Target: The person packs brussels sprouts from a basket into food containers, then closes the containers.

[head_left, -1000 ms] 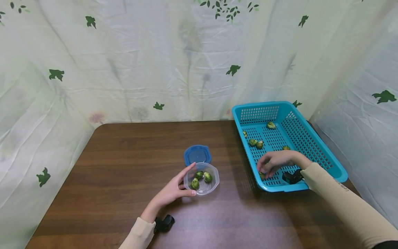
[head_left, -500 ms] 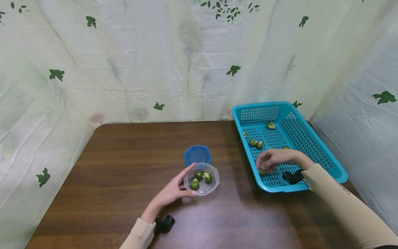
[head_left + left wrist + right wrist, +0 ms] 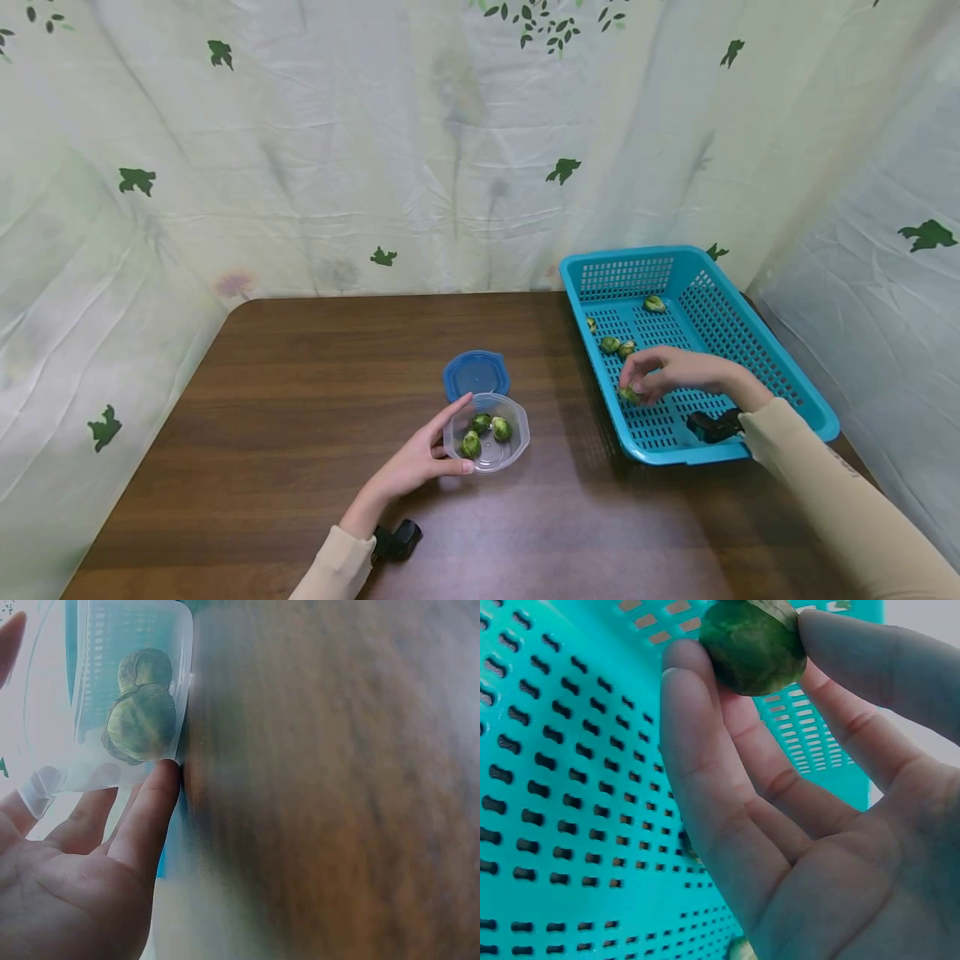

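Observation:
My right hand (image 3: 686,371) pinches a green Brussels sprout (image 3: 754,652) between thumb and fingertips, over the left part of a blue perforated basket (image 3: 772,367). In the head view that sprout shows partly under the fingers. With thumb and fingers spread around its side, my left hand (image 3: 408,467) holds a small clear plastic container (image 3: 495,460) at the middle of the table. Three Brussels sprouts lie inside it, one of them (image 3: 501,428) at the right. Through the container's wall, the left wrist view shows two sprouts (image 3: 142,724).
A blue lid (image 3: 476,373) lies on the wooden table (image 3: 315,400) just behind the container. More sprouts sit in the basket, among them a pair (image 3: 610,344) near its left wall and one (image 3: 654,304) toward the back. A leaf-patterned curtain (image 3: 375,150) hangs behind the table.
My right hand has taken hold of a Brussels sprout on the basket's floor and raised it, shifting slightly toward the back. The left hand and container stay put.

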### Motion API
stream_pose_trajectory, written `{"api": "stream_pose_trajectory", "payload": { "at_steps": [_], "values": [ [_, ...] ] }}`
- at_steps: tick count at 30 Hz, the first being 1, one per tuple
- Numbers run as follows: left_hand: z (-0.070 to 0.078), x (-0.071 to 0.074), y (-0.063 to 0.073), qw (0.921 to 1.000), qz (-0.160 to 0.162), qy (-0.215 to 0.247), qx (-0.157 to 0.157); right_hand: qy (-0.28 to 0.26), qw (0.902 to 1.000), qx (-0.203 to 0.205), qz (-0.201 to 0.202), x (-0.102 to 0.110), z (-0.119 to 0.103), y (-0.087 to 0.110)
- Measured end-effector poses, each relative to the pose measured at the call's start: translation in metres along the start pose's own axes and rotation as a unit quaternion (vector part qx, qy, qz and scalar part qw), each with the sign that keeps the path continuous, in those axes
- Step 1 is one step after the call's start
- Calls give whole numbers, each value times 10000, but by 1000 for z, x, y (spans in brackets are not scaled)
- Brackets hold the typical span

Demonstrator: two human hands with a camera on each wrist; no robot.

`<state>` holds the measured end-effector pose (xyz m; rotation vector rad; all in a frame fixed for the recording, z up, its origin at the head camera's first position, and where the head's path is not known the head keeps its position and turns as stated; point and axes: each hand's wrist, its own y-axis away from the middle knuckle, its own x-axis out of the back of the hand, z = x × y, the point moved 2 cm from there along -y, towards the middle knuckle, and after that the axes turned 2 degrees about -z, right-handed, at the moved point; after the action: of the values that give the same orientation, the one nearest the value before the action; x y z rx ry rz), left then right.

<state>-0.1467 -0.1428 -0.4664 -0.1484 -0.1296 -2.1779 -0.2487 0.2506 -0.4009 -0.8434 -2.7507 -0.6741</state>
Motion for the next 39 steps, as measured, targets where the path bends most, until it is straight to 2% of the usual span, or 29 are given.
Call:
{"api": "stream_pose_trajectory", "payload": {
  "at_steps": [16, 23, 32, 39],
  "values": [
    [0, 0, -1, 10000, 33, -71, 39, 51, 9985, 354, 415, 4, -25, 10],
    [0, 0, 0, 9999, 38, -150, 54, 136, 9981, 476, 377, 2, -32, 9],
    [1, 0, 0, 9999, 17, -115, 15, 150, 9959, 848, 277, -5, -49, 6],
    [1, 0, 0, 9999, 3, -112, 16, 159, 9954, 900, 282, -14, -62, -1]
  ]
}}
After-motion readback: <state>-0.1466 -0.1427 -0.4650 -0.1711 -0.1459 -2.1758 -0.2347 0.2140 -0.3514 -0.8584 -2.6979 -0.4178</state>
